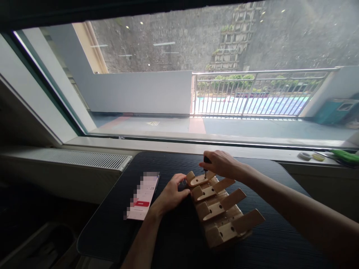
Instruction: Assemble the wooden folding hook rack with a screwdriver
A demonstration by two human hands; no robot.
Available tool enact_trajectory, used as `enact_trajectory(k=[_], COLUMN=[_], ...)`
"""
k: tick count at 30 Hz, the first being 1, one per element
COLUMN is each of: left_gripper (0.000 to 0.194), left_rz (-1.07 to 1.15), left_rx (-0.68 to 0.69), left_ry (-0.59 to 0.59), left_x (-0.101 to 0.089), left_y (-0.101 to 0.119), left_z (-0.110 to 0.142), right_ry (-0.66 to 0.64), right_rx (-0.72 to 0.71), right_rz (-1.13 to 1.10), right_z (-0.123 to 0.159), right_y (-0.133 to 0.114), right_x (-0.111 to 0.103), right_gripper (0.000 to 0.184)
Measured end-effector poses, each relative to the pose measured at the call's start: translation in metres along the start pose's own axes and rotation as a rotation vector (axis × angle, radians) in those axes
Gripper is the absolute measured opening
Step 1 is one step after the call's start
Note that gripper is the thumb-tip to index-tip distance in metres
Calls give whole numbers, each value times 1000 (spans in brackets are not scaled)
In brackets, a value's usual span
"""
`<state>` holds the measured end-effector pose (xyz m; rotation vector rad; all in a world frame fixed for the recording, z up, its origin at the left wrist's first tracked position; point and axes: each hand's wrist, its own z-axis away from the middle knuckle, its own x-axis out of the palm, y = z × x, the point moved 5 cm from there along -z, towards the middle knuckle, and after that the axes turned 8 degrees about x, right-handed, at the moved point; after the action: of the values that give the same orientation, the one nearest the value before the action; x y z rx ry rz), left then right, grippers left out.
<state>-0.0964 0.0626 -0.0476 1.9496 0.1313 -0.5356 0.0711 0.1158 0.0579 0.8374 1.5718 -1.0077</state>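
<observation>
A wooden rack (221,211) with several angled hook pieces lies on the dark table (174,239). My right hand (221,164) is closed round a small dark-handled screwdriver (206,166), whose tip points down onto the farthest hook piece (198,179). My left hand (172,192) rests with curled fingers against the rack's left end, steadying it there.
A phone (143,196) with a lit screen lies on the table left of my left hand. A vented radiator cover (75,158) runs along the left. Small green and yellow items (333,156) sit on the window sill at right. A large window fills the wall behind.
</observation>
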Motion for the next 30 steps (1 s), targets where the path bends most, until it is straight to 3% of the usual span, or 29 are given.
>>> enact_trajectory(k=[4, 8, 15, 19, 21, 22, 25, 27, 30], left_gripper=[20, 15, 19, 17, 18, 20, 18, 18, 20], left_rz=[-447, -832, -928, -920, -850, -731, -158, 242, 714], left_rx=[-161, -342, -445, -451, -413, -338, -118, -102, -196], left_ry=[113, -22, -53, -37, 48, 166, 418, 492, 537], left_x=[-37, -38, -25, -31, -36, -38, -32, -19, 5], left_y=[-2, -15, -25, -19, -6, 5, 39, 55, 67], left_z=[11, 17, 14, 12, 8, 4, -6, -13, -21], right_ry=[61, 124, 220, 166, 164, 181, 235, 221, 143], right_rx=[52, 139, 285, 301, 242, 214, 124, 28, -54], right_rz=[-224, -491, -756, -945, -983, -957, -770, -663, -623], right_z=[3, 11, 35, 41, 43, 45, 52, 57, 63], right_y=[19, 36, 53, 58, 55, 51, 34, 15, -9], right_x=[-11, -15, -22, -22, -26, -29, -37, -37, -28], right_gripper=[39, 44, 43, 32, 25, 23, 22, 21, 20])
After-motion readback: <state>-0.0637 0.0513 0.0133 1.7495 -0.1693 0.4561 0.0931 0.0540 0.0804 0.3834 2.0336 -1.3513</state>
